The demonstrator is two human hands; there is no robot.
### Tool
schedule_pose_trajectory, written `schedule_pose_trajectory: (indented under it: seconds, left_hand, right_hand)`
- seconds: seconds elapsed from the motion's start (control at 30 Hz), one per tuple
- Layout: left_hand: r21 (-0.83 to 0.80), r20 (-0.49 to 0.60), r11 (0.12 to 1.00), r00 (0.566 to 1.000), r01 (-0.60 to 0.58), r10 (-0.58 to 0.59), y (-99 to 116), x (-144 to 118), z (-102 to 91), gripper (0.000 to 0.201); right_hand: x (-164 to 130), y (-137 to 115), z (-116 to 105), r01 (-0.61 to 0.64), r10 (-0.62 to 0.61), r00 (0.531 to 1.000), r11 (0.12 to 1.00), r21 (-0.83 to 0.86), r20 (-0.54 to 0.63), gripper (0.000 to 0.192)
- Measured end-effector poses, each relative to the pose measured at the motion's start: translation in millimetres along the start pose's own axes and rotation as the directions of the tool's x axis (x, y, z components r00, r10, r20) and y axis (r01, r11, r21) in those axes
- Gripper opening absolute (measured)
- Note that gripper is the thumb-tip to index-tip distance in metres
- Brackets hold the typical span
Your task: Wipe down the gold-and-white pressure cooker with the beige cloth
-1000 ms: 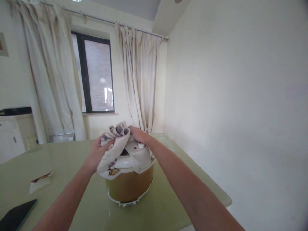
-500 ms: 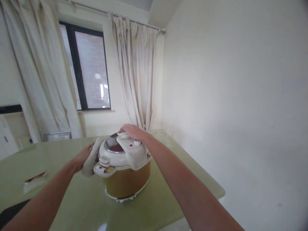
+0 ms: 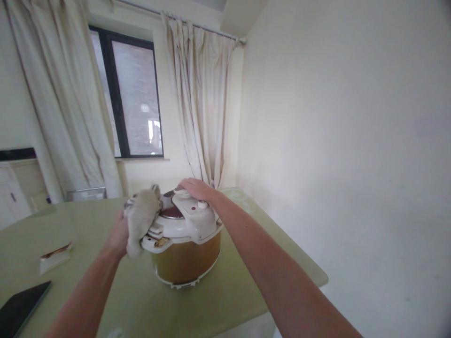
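Observation:
A pressure cooker [image 3: 190, 258] with a white lid and a gold-brown body stands upright on the green table. My left hand [image 3: 121, 232] is closed on a pale, bunched cloth [image 3: 143, 216], which lies against the left edge of the lid and covers part of it. The fingers of that hand are mostly hidden behind the cloth. At the back of the lid, my right hand [image 3: 193, 187] rests over the white top handle [image 3: 181, 195]. Its fingertips curve over the far side, partly out of sight. Brown stains mark the cooker's left side handle [image 3: 160, 242].
The green tabletop [image 3: 169, 314] ends at a rounded corner on the right, beside a white wall. A small clear packet [image 3: 54, 260] with a brown strip lies at the left. A dark flat tablet-like object [image 3: 24, 305] is at lower left. Curtains [image 3: 204, 103] hang behind.
My left hand and the cloth have risen from the cooker's left side onto the lid's edge, now covering part of the lid. My right hand stays on the handle. The view has shifted slightly.

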State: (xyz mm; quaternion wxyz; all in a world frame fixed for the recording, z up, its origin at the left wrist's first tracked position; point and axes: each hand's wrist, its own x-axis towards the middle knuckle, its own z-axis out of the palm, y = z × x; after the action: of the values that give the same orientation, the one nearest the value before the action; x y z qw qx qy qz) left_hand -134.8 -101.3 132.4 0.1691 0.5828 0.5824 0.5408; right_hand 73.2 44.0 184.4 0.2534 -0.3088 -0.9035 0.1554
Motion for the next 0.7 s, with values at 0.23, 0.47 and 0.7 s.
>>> schedule_pose_trajectory:
  seconds: [0.23,0.47,0.7]
  left_hand:
    - [0.541,0.304,0.675,0.866,-0.501,0.398,56.9,-33.9,24.9,0.063]
    - [0.617,0.354,0.472,0.758,-0.629,0.548,47.8,-73.6,37.6,0.049]
    - [0.545,0.303,0.736,0.913,-0.402,0.274,74.1,-3.7,26.3,0.047]
  right_hand:
    - [-8.2,1.2,0.2,0.056,-0.052,0.998,0.994,0.097,-0.047,0.034]
    - [-8.1,4.4,-3.2,0.144,-0.139,0.989,0.971,0.19,-0.042,0.023]
    - [-9.3,-10.1,-11.3,-0.206,0.164,0.978,0.864,0.459,0.129,0.035]
